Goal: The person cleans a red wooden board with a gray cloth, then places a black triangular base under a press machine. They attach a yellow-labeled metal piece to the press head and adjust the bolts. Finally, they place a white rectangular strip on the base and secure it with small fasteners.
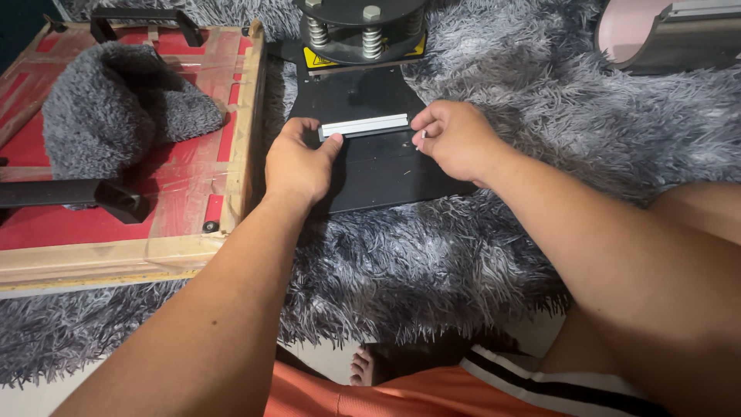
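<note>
Shaggy grey rug covers the floor, everything sits on it. Left hand rests on the left edge of a black plate, thumb touching the left end of a white bar; fingers curled down over the plate edge, closed on the edge, not on the bar. Right hand is at the bar's right end, fingers bunched in a loose fist; thumb and forefinger pinch a tiny pale piece, too small to identify. The bar lies flat across the plate, running left-right, between the two hands, at the plate's far half. The plate is the base of a press: round black head with springs and a bolt on top, yellow label under it, just far of the bar. Left of the plate, touching or nearly so, is a wooden frame with red panel under clear tape. A grey fuzzy cloth is heaped on the frame's far part. A black bracket lies across the frame's left side, another black bar at its far edge. Far right: a pink-and-grey curved object, well apart from the hands. Near edge: orange shorts with a black-white stripe, a bare knee at right, toes just showing.
</note>
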